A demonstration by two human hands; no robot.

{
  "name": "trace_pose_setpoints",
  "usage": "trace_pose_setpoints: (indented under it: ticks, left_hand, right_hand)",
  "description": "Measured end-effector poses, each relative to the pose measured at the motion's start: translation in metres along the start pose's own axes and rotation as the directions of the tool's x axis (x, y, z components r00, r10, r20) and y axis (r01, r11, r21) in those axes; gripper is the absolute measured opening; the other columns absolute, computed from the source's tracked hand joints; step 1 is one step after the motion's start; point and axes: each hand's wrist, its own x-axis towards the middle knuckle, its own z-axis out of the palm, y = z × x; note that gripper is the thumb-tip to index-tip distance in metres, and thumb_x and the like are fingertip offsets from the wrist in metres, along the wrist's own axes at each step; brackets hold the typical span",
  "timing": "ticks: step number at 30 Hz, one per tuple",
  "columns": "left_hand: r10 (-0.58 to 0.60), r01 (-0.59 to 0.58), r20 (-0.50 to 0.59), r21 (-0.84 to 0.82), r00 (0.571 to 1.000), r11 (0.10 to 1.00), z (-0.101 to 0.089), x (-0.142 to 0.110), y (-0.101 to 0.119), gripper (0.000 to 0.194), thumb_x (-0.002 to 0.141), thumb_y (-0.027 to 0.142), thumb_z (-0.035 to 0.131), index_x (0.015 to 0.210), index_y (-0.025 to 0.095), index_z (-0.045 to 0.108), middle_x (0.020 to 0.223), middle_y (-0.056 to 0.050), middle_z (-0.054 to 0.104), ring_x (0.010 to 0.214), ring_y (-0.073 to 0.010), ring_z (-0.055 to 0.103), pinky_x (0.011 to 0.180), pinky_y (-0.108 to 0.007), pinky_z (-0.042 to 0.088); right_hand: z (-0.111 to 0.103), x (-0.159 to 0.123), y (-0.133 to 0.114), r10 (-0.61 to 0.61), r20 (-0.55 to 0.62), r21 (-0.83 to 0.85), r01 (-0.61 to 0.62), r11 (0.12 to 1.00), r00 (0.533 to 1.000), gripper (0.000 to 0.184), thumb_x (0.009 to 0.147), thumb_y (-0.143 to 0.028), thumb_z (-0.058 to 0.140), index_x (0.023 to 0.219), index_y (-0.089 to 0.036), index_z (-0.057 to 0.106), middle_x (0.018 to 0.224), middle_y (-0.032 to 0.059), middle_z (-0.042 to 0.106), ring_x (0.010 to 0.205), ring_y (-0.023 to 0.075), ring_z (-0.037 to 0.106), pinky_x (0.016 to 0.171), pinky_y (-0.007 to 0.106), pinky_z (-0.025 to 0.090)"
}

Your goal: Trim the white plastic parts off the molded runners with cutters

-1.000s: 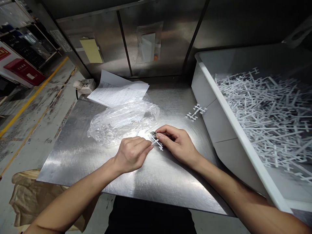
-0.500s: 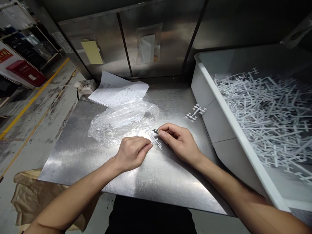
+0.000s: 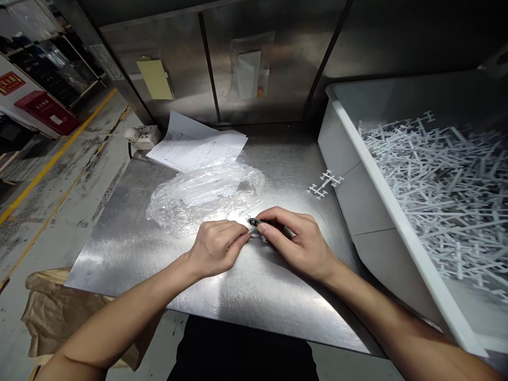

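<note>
My left hand [image 3: 220,246] is closed, its thumb and forefinger pinching a small white plastic sprue [image 3: 263,239], now mostly hidden behind the fingers. Dark-jawed nippers [image 3: 254,222] poke out from my right hand [image 3: 301,241], which is closed around them; their handles are out of sight. The jaw tips are right at the sprue by my left fingertips; whether they bite on it I cannot tell. Just beyond my hands lies a clear plastic bag [image 3: 198,196] with small white parts inside. A branched white sprue [image 3: 326,184] rests flat on the metal table [image 3: 257,296].
A large grey-white bin [image 3: 400,211] stands on the right, heaped with white sprues [image 3: 456,196]. Printed sheets [image 3: 194,143] and a power socket [image 3: 146,136] sit at the back left. Brown paper [image 3: 59,312] is below the table's left edge.
My right hand has brought the nippers slightly down and over the sprue, which now shows less between my hands. My left hand keeps its pinch. The view has shifted a little.
</note>
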Motion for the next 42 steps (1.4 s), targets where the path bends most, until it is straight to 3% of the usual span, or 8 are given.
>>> trace_pose_setpoints:
  ticks: [13, 17, 30, 36, 42]
  left_hand:
    - [0.064, -0.062, -0.012, 0.096, 0.998, 0.993, 0.0, -0.001, -0.001, 0.019, 0.109, 0.015, 0.057, 0.095, 0.018, 0.07, 0.078, -0.002, 0.076, 0.066, -0.0154, 0.071, 0.059, -0.028, 0.05]
    - [0.079, -0.077, -0.012, 0.122, 0.997, 0.99, 0.001, -0.001, -0.001, 0.02, 0.109, 0.015, 0.057, 0.094, 0.018, 0.069, 0.078, -0.002, 0.076, 0.065, -0.0152, 0.071, 0.06, -0.028, 0.05]
    - [0.033, -0.034, 0.016, 0.12, 0.999, 0.992, 0.005, -0.002, 0.002, 0.021, 0.108, 0.017, 0.057, 0.09, 0.018, 0.067, 0.07, 0.001, 0.067, 0.059, -0.0149, 0.062, 0.057, -0.03, 0.042]
    - [-0.064, 0.064, -0.01, 0.022, 0.998, 0.998, -0.002, -0.001, -0.003, 0.019, 0.11, 0.014, 0.052, 0.097, 0.018, 0.065, 0.077, 0.0, 0.07, 0.065, -0.0144, 0.065, 0.063, -0.028, 0.047]
    - [-0.064, 0.063, -0.082, -0.014, 0.995, 0.998, -0.013, 0.002, -0.006, 0.019, 0.109, 0.009, 0.05, 0.099, 0.019, 0.062, 0.08, 0.0, 0.07, 0.07, -0.0142, 0.067, 0.067, -0.027, 0.049]
  right_hand:
    - [-0.002, 0.001, -0.001, -0.018, 0.009, -0.048, 0.018, 0.999, 1.0, 0.012, 0.108, -0.03, 0.066, 0.106, -0.024, 0.076, 0.087, 0.0014, 0.079, 0.071, 0.0182, 0.07, 0.067, 0.032, 0.052]
    - [0.0, 0.0, 0.002, 0.029, 0.014, -0.006, -0.029, 1.0, 0.999, 0.014, 0.108, -0.033, 0.066, 0.104, -0.024, 0.076, 0.087, 0.0016, 0.079, 0.073, 0.019, 0.07, 0.068, 0.033, 0.052]
    - [0.012, 0.002, 0.015, 0.265, 0.007, 0.227, -0.259, 0.939, 0.964, 0.028, 0.105, -0.043, 0.069, 0.091, -0.02, 0.073, 0.071, -0.0018, 0.061, 0.064, 0.0149, 0.052, 0.058, 0.029, 0.039]
    - [0.002, 0.005, 0.018, 0.238, -0.06, 0.218, -0.22, 0.951, 0.97, 0.024, 0.105, -0.043, 0.068, 0.099, -0.02, 0.075, 0.075, 0.0004, 0.065, 0.068, 0.0166, 0.058, 0.058, 0.03, 0.041]
    - [-0.005, 0.007, 0.018, 0.167, -0.099, 0.172, -0.149, 0.974, 0.981, 0.021, 0.105, -0.04, 0.069, 0.105, -0.02, 0.076, 0.085, 0.0035, 0.072, 0.077, 0.0192, 0.066, 0.06, 0.03, 0.045]
